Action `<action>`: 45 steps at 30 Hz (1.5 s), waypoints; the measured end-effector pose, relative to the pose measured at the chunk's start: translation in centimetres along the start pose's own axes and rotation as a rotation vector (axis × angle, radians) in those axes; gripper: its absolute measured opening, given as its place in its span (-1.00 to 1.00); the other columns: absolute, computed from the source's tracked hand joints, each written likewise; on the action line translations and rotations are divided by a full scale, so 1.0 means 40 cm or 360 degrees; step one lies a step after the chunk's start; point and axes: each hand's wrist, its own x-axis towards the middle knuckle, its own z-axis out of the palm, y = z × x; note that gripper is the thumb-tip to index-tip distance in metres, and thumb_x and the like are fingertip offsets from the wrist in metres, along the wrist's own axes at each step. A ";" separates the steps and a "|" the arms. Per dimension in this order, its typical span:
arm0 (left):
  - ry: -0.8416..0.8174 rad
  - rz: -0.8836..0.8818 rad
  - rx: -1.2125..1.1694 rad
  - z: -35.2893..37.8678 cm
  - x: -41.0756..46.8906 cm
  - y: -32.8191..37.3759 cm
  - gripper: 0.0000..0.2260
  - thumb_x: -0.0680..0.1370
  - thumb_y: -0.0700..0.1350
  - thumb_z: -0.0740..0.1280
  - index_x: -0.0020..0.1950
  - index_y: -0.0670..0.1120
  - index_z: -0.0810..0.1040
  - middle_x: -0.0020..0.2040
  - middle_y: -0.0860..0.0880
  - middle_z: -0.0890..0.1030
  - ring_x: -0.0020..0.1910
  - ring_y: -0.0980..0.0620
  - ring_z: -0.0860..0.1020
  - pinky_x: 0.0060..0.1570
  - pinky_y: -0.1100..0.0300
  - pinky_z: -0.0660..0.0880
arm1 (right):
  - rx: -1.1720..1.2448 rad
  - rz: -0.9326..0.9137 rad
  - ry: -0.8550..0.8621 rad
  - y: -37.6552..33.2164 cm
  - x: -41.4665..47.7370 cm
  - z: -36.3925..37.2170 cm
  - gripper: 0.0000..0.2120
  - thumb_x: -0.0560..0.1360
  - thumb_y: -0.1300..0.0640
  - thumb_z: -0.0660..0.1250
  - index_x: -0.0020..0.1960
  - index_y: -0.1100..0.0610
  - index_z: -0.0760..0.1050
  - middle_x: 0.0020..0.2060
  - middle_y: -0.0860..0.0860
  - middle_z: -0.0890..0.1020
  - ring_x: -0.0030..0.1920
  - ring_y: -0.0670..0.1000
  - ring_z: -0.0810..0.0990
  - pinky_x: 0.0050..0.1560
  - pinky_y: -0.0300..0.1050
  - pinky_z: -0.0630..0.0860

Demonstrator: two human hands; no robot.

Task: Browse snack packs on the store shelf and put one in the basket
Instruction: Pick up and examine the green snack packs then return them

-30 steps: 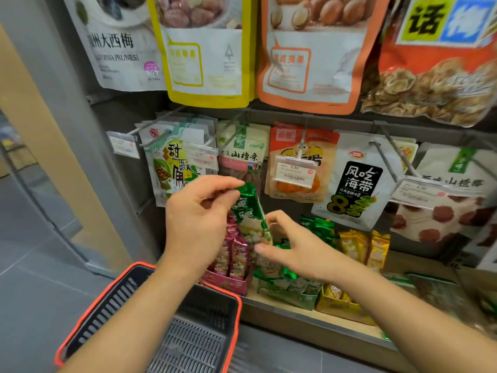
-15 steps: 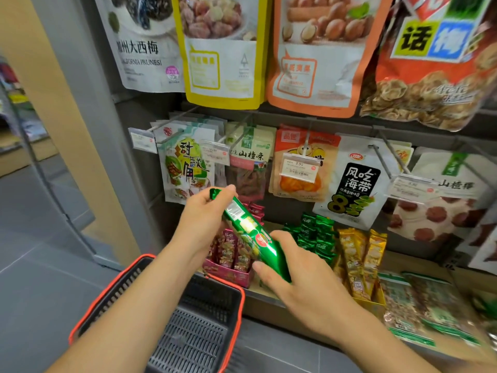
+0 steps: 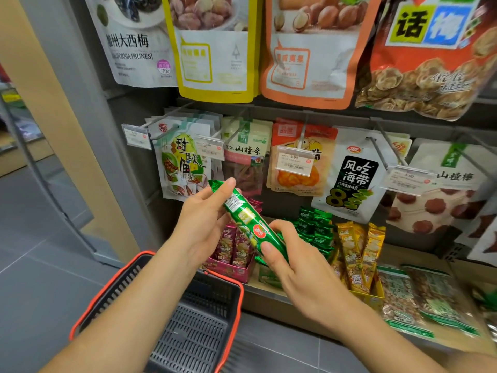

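Change: pack (image 3: 250, 224), upright among the shelf packs a second ago, now slants between both grips, lifted off the shelf.
Left grip (image 3: 204, 224): thumb and fingers pinch the pack's upper end.
Right grip (image 3: 293, 262): thumb on the front and fingers curled behind, holding the pack's lower end.
Pack: green and tube-shaped, with a barcode label near the top and a red round logo lower down; in the air, not in the basket.
Basket (image 3: 241, 300): below the grips, dark with a red rim; the left forearm crosses over it.
Shelf (image 3: 414, 254): beyond the grips; red packs (image 3: 231, 251) sit behind the held pack, green packs (image 3: 314, 227) just right of the right grip, yellow packs (image 3: 357, 254) farther right.
Pouches (image 3: 352, 179): hang on pegs above the grips, with price tags.
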 end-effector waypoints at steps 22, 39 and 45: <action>-0.0768 0.0177 0.1589 0.066 -0.077 -0.072 -0.79 0.36 0.00 0.55 -0.08 -0.05 0.67 -0.16 -0.04 0.71 -0.15 0.01 0.67 -0.02 -0.06 0.58 | 0.0791 0.0385 0.0142 0.021 0.050 -0.087 -0.67 0.38 -0.26 0.31 0.06 -0.14 0.54 -0.09 -0.03 0.65 -0.07 -0.06 0.61 -0.10 -0.25 0.53; -0.0736 0.0042 0.1563 0.016 -0.039 -0.066 -0.79 0.40 -0.07 0.55 -0.01 -0.01 0.65 -0.11 0.04 0.72 -0.11 0.05 0.67 -0.02 0.12 0.57 | 0.1104 0.0581 0.0833 0.065 0.050 -0.161 -0.79 0.59 0.01 0.26 -0.04 0.13 0.57 -0.17 0.01 0.67 -0.09 -0.02 0.68 -0.08 -0.01 0.65; -0.0574 0.0099 0.1453 -0.027 -0.025 -0.019 -0.70 0.35 -0.16 0.57 0.03 0.04 0.64 -0.10 0.09 0.71 -0.14 0.16 0.66 -0.16 0.28 0.58 | 0.1333 0.0722 0.0925 0.082 0.046 -0.196 -0.76 0.63 0.06 0.20 0.00 0.20 0.54 -0.11 0.10 0.63 -0.03 0.01 0.64 -0.18 -0.17 0.62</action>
